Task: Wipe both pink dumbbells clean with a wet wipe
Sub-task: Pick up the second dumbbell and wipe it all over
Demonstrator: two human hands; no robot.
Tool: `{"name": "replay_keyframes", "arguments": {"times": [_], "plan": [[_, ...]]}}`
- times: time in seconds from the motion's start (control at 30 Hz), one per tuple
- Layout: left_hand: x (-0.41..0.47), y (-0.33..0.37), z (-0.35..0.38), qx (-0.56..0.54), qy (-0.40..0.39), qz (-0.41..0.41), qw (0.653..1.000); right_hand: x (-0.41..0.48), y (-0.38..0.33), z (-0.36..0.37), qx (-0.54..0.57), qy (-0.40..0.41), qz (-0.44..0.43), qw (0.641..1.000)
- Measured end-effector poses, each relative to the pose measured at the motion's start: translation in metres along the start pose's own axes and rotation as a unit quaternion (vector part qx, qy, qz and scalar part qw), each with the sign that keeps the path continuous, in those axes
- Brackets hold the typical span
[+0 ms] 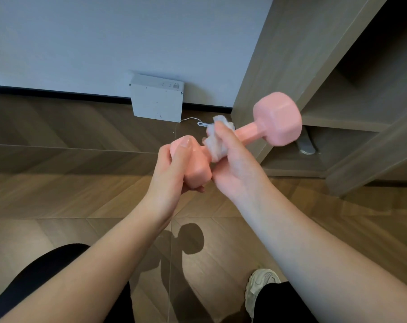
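Dumbbell (278,118): rigid, probably weighty, with a smooth coating that may slip when wet; best held by a head.
Left hand (174,166): curled round the near head.
Right hand (235,169): pinches soft wipe (215,149) round the handle.

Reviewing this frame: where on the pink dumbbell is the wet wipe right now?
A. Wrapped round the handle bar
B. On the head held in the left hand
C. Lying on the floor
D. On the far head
A: the right hand holds the wet wipe round the handle of the pink dumbbell, while the left hand grips the near head.
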State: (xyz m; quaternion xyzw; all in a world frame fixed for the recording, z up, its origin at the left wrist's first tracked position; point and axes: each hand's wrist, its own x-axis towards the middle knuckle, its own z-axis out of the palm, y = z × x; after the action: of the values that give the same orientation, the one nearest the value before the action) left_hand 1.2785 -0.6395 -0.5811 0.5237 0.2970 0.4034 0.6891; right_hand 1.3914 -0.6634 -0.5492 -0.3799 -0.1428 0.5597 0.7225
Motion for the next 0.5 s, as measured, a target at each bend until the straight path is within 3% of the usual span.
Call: {"name": "replay_keyframes", "arguments": {"times": [0.07, 0.23, 0.37, 0.43, 0.5], "plan": [[0.001, 0.0, -0.001, 0.027, -0.015, 0.033, 0.999, 0.005, -0.006, 0.0, 0.016, -0.012, -0.015, 1.0], [0.003, -0.004, -0.006, 0.033, -0.019, 0.041, 0.998, 0.014, -0.029, -0.004, 0.087, 0.091, -0.015, 0.992], [0.004, -0.002, -0.007, 0.029, -0.026, 0.035, 0.999, 0.016, -0.025, -0.002, 0.122, 0.12, -0.017, 0.985], [0.005, 0.0, -0.008, 0.013, -0.017, -0.004, 1.0, 0.017, -0.025, -0.003, 0.115, 0.13, -0.013, 0.985], [0.006, 0.002, -0.01, -0.023, -0.01, -0.099, 0.995, 0.016, -0.024, -0.003, 0.094, 0.121, -0.018, 0.988]]}}
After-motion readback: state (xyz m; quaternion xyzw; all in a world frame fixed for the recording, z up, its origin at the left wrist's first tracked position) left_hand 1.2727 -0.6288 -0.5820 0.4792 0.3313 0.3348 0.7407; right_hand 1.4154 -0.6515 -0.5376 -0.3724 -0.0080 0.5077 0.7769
